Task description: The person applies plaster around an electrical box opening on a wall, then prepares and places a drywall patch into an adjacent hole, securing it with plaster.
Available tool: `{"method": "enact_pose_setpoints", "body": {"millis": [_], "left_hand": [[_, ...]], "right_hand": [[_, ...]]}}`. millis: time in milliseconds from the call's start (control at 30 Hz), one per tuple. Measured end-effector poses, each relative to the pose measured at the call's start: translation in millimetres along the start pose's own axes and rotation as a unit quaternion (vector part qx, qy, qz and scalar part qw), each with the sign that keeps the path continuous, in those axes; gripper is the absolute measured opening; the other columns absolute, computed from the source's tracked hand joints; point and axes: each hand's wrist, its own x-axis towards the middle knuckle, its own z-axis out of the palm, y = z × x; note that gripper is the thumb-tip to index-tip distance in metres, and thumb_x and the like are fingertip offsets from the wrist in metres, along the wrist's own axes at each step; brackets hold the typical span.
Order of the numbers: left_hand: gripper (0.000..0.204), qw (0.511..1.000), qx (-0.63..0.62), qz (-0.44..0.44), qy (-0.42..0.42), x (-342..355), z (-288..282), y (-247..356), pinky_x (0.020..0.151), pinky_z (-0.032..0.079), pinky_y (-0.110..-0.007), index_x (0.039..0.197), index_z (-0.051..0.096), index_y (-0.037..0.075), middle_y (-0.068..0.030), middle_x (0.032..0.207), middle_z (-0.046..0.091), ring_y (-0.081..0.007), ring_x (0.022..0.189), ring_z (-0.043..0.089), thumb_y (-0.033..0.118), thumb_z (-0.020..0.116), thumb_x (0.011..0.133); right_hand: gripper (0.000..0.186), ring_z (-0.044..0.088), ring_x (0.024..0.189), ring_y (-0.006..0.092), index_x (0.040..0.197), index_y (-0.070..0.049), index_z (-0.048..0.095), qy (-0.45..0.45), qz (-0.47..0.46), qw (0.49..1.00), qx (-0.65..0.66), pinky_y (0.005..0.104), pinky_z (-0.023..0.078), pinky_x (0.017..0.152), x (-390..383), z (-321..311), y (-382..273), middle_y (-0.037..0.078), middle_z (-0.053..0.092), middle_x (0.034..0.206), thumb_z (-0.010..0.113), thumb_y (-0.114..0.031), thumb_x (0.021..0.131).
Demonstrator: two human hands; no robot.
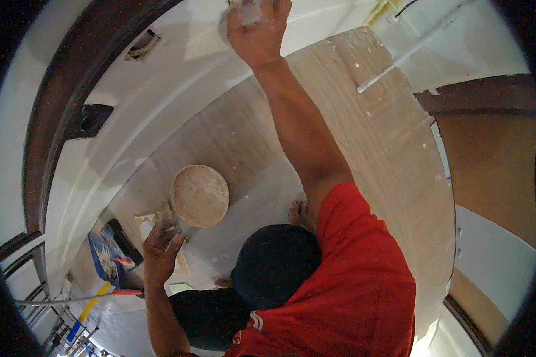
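Note:
My right hand (262,35) is raised at the top, against the white wall panel (178,77). Its fingers curl around a small pale, flat piece (251,13); I cannot make out its exact kind. Down at the left, my left hand (161,247) hovers with fingers apart, dusted with pale powder. Just beyond its fingertips lie whitish, ragged scraps (149,221), partly covered by the hand. Beside that hand a round bowl (200,196), coated inside with dried beige plaster or filler, sits on the floor.
A blue tray (104,262) and a black case (124,243) lie left of my left hand. A hose with a red end (127,292) runs in nearby. A thin white rod (399,59) slants at upper right. Brown and white cabinet panels (491,172) border the right side.

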Motion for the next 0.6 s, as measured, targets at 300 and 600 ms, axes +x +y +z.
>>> {"method": "enact_pose_setpoints", "body": {"millis": [300, 600], "left_hand": [[0.059, 0.999, 0.014, 0.026, -0.019, 1.7, 7.8, 1.8, 0.088, 0.054, -0.035, 0.14, 0.046, -0.002, -0.0151, 0.124, 0.061, -0.0217, 0.105, 0.063, 0.013, 0.071, 0.089], [0.059, 0.999, 0.001, 0.033, -0.02, 1.8, 10.6, -2.4, 0.091, 0.053, -0.037, 0.14, 0.048, 0.0, -0.0156, 0.128, 0.06, -0.0236, 0.108, 0.063, 0.014, 0.072, 0.088]], "right_hand": [[0.071, 0.05, 0.116, 0.0454, 0.137, 0.003, 0.048, 0.071, -0.01, 0.994, 0.085, 0.0513, 0.045, 0.098, 6.7, 0.6, 12.0, 0.029, 0.049, 0.128, 0.076, -0.021, 0.077], [0.069, 0.05, 0.113, 0.0431, 0.135, 0.001, 0.051, 0.067, -0.009, 0.994, 0.083, 0.0504, 0.046, 0.094, 4.6, 3.4, 14.6, 0.027, 0.048, 0.129, 0.078, -0.02, 0.074]]}}
